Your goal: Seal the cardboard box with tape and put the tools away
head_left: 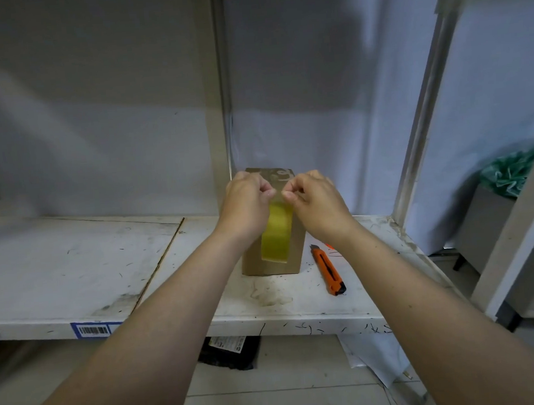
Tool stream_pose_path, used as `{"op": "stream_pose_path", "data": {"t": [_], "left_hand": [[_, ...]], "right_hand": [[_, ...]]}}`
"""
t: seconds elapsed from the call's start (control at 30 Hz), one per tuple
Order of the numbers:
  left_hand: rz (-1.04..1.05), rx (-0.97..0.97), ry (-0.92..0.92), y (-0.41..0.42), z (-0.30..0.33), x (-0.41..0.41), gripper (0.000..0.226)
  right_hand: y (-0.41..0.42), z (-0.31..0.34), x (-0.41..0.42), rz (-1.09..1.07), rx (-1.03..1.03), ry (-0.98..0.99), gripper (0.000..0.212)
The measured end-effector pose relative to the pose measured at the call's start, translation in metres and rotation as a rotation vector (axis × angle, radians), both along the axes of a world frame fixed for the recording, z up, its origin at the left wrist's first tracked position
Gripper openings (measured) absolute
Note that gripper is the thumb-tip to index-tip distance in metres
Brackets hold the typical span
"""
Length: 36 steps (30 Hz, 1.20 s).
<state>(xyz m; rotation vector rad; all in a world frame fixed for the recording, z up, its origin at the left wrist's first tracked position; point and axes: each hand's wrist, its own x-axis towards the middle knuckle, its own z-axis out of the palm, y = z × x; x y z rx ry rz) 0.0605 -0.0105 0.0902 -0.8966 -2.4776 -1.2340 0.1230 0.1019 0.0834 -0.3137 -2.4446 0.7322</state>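
Two hands meet at the top front edge of the cardboard box (273,253), which stands upright on the white shelf (72,265) near its back wall. The left hand (246,200) and right hand (318,203) each pinch closed on the upper end of a yellow tape strip (277,233); the strip runs down the box's front face and ends short of the bottom. Sealing looks partly done: one strip is down the front, but whether it carries over the top seam is hidden behind the knuckles. An orange utility knife (328,269) lies on the shelf just right of the box, not yet put away. No tape roll is visible. The box appears closed, so its contents cannot be told.
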Motion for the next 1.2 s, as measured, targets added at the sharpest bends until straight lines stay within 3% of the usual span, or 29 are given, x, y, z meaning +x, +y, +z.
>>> {"op": "stream_pose_path", "data": {"t": [0.27, 0.5, 0.6, 0.73, 0.8, 0.87, 0.97, 1.07, 1.2], "left_hand": [[-0.013, 0.088, -0.085, -0.002, -0.004, 0.003, 0.011], [-0.034, 0.200, -0.545, 0.007, -0.018, 0.010, 0.043], [-0.075, 0.294, -0.716, 0.014, -0.019, 0.012, 0.014], [-0.129, 0.363, -0.831, 0.026, -0.020, 0.021, 0.012], [-0.120, 0.369, -0.817, 0.034, -0.022, 0.022, 0.041], [-0.127, 0.365, -0.789, 0.042, -0.024, 0.023, 0.055], [-0.146, 0.364, -0.806, 0.053, -0.028, 0.022, 0.057], [-0.157, 0.369, -0.820, 0.065, -0.033, 0.023, 0.054], [-0.193, 0.390, -0.811, 0.087, -0.040, 0.025, 0.045]], "right_hand": [[0.002, -0.007, -0.002, -0.030, -0.030, 0.066, 0.012], [0.003, -0.020, -0.001, -0.104, -0.043, 0.090, 0.012], [0.008, -0.020, 0.002, -0.119, -0.062, 0.097, 0.012], [0.016, -0.018, 0.008, -0.132, -0.038, 0.085, 0.013], [0.022, -0.018, 0.011, -0.171, -0.054, 0.092, 0.013], [0.031, -0.019, 0.012, -0.240, -0.081, 0.086, 0.014], [0.045, -0.023, 0.015, -0.352, -0.233, 0.054, 0.040], [0.054, -0.030, 0.019, -0.410, -0.456, 0.043, 0.024], [0.060, -0.041, 0.031, -0.288, -0.710, -0.049, 0.041]]}}
